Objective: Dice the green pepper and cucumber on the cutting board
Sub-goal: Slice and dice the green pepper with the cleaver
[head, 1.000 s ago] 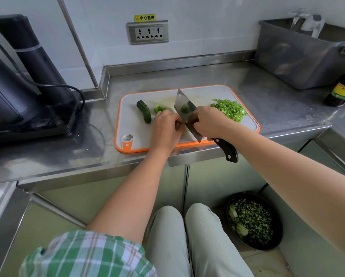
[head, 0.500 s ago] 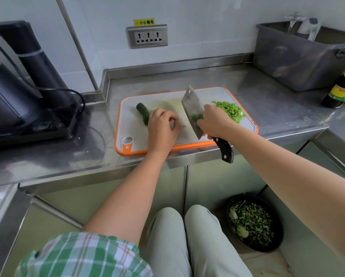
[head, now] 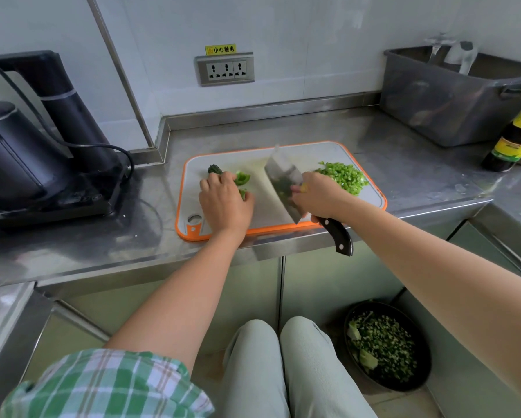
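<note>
Head view suggests roughly halfway: diced pepper (head: 343,176) is heaped at the right end of the cutting board (head: 268,214), the left hand (head: 223,205) curls its fingers round a few uncut pepper pieces (head: 243,178) beside the whole cucumber (head: 214,168), and the right hand (head: 321,197) clamps the tilted cleaver (head: 278,176).

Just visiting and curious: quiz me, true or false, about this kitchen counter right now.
1. The right hand grips a broad steel cleaver with a black handle. True.
2. The pile of diced green pepper lies at the left end of the white, orange-rimmed cutting board. False: it lies at the right end.
3. The dark green cucumber is already diced. False: it is one solid piece beside the left hand.
4. A round black bowl of chopped greens sits on the floor. True.
</note>
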